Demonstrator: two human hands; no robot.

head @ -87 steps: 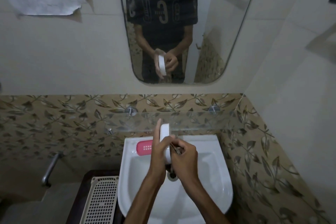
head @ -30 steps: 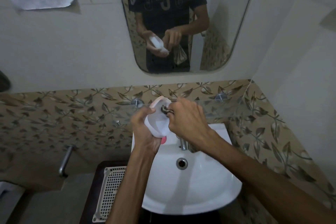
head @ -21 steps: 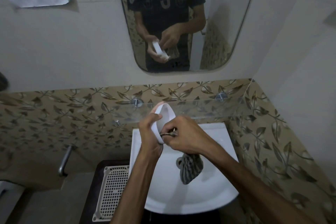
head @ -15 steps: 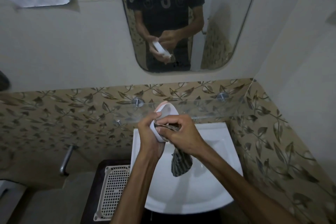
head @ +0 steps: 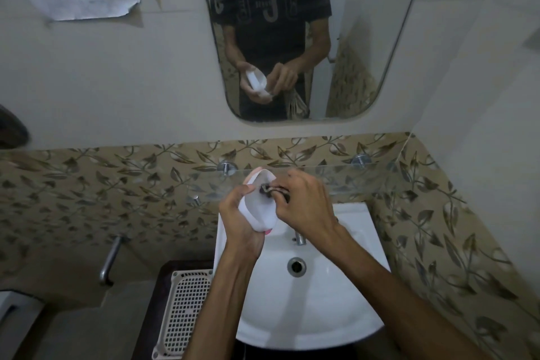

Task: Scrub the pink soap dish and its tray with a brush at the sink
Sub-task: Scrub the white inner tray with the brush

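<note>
My left hand point(head: 239, 223) grips a white oval soap-dish tray point(head: 260, 212) from the left and holds it upright above the back of the sink point(head: 306, 318), its hollow facing right. My right hand point(head: 305, 206) pinches a dark striped scrubbing cloth point(head: 268, 189) and presses it into the top of the hollow. A sliver of the pink soap dish point(head: 267, 231) shows just under the tray; the rest is hidden behind my hands. The mirror point(head: 365, 38) reflects both hands, with the cloth hanging below the right one.
A tap point(head: 299, 238) stands at the back of the sink, above the drain point(head: 296, 265). A glass shelf point(head: 344, 181) runs along the wall just behind my hands. A white mesh basket point(head: 187, 310) sits to the left of the sink, and a metal pipe point(head: 109, 260) juts from the wall farther left.
My right hand has moved up to the tray's upper end. The cloth that hung below it over the basin is now hidden. The tray has tilted, its hollow turned more toward me.
</note>
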